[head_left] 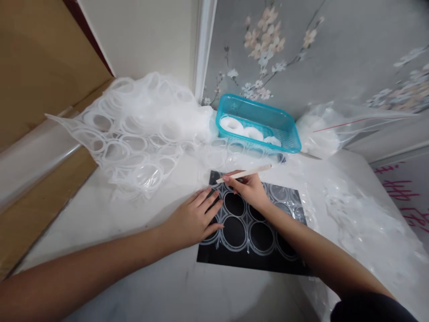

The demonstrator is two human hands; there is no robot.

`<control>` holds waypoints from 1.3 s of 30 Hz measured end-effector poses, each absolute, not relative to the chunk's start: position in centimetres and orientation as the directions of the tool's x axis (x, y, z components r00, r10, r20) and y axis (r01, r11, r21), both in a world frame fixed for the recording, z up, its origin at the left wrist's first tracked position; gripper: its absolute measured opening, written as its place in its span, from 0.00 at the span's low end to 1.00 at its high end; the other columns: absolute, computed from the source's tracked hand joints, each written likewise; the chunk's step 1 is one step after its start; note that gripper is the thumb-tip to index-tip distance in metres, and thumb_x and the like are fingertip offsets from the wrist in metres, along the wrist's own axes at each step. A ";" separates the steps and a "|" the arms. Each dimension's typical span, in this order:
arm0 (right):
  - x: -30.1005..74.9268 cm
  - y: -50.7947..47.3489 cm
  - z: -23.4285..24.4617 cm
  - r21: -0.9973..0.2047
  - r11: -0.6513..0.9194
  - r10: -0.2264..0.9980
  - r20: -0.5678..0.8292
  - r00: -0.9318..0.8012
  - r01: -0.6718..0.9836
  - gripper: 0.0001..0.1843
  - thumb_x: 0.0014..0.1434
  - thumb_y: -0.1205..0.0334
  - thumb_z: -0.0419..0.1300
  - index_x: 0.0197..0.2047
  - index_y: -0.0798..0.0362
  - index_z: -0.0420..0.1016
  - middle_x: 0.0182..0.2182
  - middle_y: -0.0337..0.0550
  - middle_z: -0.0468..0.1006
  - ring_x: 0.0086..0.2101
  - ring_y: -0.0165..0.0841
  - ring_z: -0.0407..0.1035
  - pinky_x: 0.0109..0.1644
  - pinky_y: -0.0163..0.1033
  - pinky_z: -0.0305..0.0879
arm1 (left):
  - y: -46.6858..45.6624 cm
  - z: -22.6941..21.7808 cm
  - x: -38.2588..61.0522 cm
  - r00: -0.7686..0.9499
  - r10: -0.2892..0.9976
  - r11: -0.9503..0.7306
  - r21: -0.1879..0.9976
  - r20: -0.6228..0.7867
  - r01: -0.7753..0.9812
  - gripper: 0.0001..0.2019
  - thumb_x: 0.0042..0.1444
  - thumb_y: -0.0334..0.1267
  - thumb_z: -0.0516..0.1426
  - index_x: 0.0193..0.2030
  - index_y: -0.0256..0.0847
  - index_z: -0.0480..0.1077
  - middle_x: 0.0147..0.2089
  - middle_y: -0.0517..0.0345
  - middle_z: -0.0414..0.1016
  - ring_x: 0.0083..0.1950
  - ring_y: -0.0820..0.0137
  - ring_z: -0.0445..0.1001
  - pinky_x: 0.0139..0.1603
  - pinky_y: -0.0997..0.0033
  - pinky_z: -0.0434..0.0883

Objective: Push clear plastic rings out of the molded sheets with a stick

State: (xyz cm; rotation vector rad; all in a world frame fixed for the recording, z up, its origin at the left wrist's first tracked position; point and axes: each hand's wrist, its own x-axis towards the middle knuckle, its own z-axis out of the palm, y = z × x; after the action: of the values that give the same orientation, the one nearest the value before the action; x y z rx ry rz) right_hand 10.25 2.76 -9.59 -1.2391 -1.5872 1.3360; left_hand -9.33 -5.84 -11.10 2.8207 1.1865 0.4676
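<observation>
On the table lies a black board [221, 256] with a translucent plastic sheet [246, 232] over it, patterned with rings and round openings. My left hand [196, 218] rests flat on the left side of this sheet, fingers spread. Near the board's far edge, my right hand [248, 185] is closed around a slim whitish stick [254, 171], its tip pointing left and down toward the sheet. Whether the tip touches the sheet I cannot tell. My right forearm covers part of the board's right side.
A turquoise basket [295, 134] at the back holds white rings [231, 125]. Ring-patterned plastic sheets [134, 129] are heaped at the back left. To the basket's right stands a clear zip bag [321, 129] with white contents. Crumpled clear plastic [368, 228] covers the right side.
</observation>
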 end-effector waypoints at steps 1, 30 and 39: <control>10.2 2.8 -9.6 -0.976 0.001 0.957 -0.062 -0.284 0.217 0.17 0.52 0.48 0.67 0.33 0.54 0.82 0.23 0.41 0.77 0.20 0.28 0.65 0.19 0.33 0.62 | -5.8 -11.1 -9.3 0.661 0.705 -0.706 0.156 0.257 0.691 0.28 0.68 0.54 0.47 0.60 0.32 0.68 0.65 0.38 0.67 0.66 0.48 0.64 0.63 0.50 0.66; 11.7 5.9 -9.0 -0.406 0.734 0.638 0.687 -0.347 0.545 0.11 0.69 0.61 0.51 0.43 0.45 0.75 0.43 0.41 0.82 0.53 0.41 0.72 0.68 0.64 0.51 | -6.0 -11.4 -9.1 0.664 0.713 -0.700 0.174 0.224 0.693 0.31 0.65 0.58 0.48 0.61 0.32 0.67 0.65 0.38 0.66 0.67 0.45 0.62 0.64 0.46 0.63; 15.8 0.1 -9.5 -0.719 0.471 0.880 0.340 -0.332 0.511 0.08 0.66 0.61 0.55 0.43 0.47 0.77 0.39 0.43 0.82 0.50 0.39 0.73 0.63 0.56 0.61 | -5.3 -10.2 -9.4 0.662 0.700 -0.713 0.193 0.267 0.675 0.26 0.65 0.55 0.51 0.57 0.34 0.70 0.61 0.40 0.71 0.60 0.49 0.69 0.59 0.47 0.68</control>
State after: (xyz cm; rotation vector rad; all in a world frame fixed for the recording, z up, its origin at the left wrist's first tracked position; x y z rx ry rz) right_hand 15.82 0.05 -9.50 -1.1521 -1.9959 0.6506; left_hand -9.36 -5.27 -10.25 2.7935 1.1566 0.4993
